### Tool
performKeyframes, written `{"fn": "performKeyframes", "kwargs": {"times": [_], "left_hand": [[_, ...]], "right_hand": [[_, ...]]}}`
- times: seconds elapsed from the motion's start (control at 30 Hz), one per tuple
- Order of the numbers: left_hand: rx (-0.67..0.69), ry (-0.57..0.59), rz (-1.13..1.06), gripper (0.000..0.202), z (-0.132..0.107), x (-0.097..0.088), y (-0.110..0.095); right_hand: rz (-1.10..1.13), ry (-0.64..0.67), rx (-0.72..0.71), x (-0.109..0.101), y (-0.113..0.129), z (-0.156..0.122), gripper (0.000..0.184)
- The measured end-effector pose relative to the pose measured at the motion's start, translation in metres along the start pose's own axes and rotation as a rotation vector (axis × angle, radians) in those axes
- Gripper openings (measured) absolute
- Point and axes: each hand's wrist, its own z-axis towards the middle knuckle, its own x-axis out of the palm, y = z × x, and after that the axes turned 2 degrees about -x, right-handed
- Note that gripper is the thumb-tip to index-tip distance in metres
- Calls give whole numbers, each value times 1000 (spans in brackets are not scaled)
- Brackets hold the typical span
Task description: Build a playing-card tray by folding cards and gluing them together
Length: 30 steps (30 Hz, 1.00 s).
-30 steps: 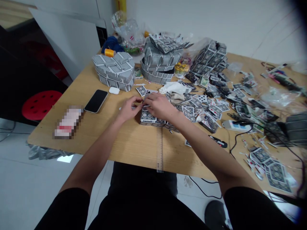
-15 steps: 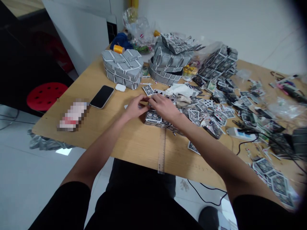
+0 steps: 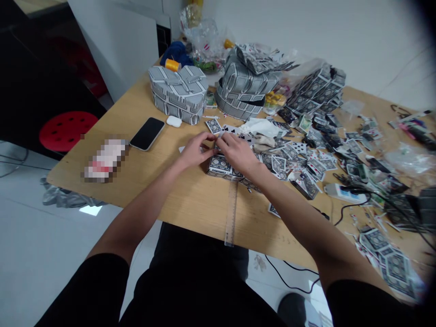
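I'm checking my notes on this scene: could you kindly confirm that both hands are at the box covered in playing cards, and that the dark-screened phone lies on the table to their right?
Not quite: the dark-screened phone lies on the table to the left of both the left hand and the right hand, as the head view shows. Both are indeed at the box covered in playing cards.
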Motion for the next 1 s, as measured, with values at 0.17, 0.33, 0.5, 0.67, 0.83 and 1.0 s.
{"fn": "performKeyframes", "kwargs": {"times": [0.17, 0.33, 0.5, 0.67, 0.83, 1.0], "left_hand": [[-18, 2, -51, 39, 0, 1, 1], [-74, 10, -121, 45, 1, 0, 2], [-106, 24, -189, 47, 1, 0, 4], [-95, 24, -130, 45, 1, -1, 4], [-93, 20, -77, 40, 1, -1, 5], [-77, 52, -79, 34, 1, -3, 4]], "right_hand": [[26, -46, -7, 3, 0, -3, 23], [-3, -81, -27, 5, -1, -5, 23], [-17, -90, -12, 4, -2, -7, 26], [39, -65, 4, -1, -2, -9, 28], [130, 40, -9, -12, -10, -5, 29], [254, 119, 18, -29, -18, -4, 29]]}}
